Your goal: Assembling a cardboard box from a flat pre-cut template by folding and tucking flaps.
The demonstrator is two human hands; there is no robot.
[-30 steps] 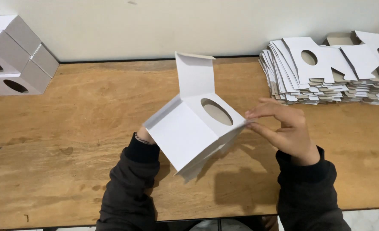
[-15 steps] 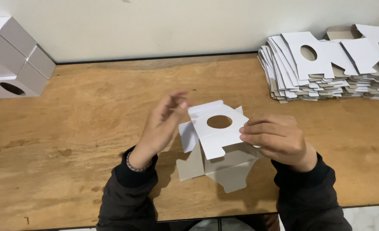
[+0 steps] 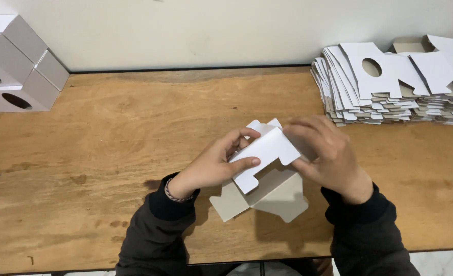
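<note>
Both hands hold a white cardboard box blank point(image 3: 265, 153) over the middle of the wooden table point(image 3: 103, 153). My left hand point(image 3: 217, 162) grips its left side, thumb pressed on the white top flap. My right hand point(image 3: 326, 153) covers the right side, fingers curled over the fold. Grey-brown inner flaps point(image 3: 282, 197) hang below the hands, near the table's front. The round hole in the blank is hidden now.
A tall stack of flat white blanks with round holes point(image 3: 390, 84) lies at the back right. Several folded white boxes point(image 3: 14, 66) are piled at the back left against the wall. Dark sleeves cover both forearms.
The box was held up partly formed with its hole showing; it has been turned and lowered toward the table. The left hand moved from beneath onto the top flap, and the hole went out of sight.
</note>
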